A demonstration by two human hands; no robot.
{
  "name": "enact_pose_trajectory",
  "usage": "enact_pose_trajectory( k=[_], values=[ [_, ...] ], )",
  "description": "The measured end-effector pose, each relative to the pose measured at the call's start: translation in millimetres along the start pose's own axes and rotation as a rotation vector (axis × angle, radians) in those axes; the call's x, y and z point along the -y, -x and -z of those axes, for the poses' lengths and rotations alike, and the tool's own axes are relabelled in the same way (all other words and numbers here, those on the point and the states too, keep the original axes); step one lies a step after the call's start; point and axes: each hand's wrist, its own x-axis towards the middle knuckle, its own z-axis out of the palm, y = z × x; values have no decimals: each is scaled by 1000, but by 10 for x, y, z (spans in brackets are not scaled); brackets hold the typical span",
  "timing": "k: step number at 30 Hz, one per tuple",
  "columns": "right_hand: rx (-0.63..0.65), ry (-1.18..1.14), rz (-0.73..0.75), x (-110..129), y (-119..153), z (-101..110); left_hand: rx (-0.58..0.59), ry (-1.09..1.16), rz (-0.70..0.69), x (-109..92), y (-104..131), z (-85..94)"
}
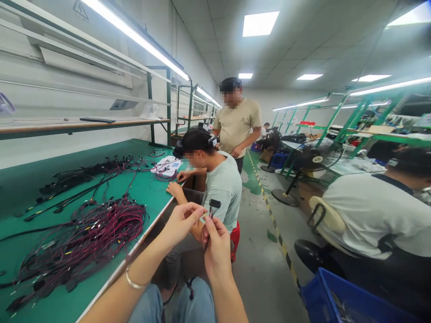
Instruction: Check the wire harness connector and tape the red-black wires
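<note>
My right hand (pixel 217 240) is closed around a wire harness, held up above my lap. Its black connector (pixel 214 204) rises over the fingers, with several thin dark wires running down from it into the grip. My left hand (pixel 183 222) meets it, thumb and forefinger pinched at the right fingertips. A tiny yellowish bit shows between the two hands, too small to name. Down by my knees hangs a dark cable end (pixel 191 289). To the left, a big tangled pile of red and black wire harnesses (pixel 101 229) lies on the green workbench (pixel 134 150).
Black cables (pixel 87 172) lie farther back on the bench, near a white sheet (pixel 166 166). A seated co-worker (pixel 220 179) is just ahead, and another person (pixel 239 123) stands behind. At right are a blue crate (pixel 350 300), a floor fan (pixel 316 159) and a seated person (pixel 373 215).
</note>
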Motion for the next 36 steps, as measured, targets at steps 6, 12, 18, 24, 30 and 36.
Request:
enact_pose_trajectory(
  k=[6, 12, 18, 24, 30, 36],
  values=[
    [54, -37, -57, -43, -57, 9, -8, -18, -35, 61, 35, 43],
    [161, -20, -90, -105, -70, -6, 15, -88, -82, 70, 79, 109],
    [206, 20, -134, -111, 13, -57, -37, -66, -87, 121, 147, 163],
    [183, -13, -165, -114, 58, -86, -33, -31, -93, 172, 202, 185],
    [148, -3, -193, -103, 77, -85, 56, -94, -102, 132, 256, 214],
    [148, -39, -225, -90, 88, -87, 41, -96, -94, 84, 262, 209]
  ],
)
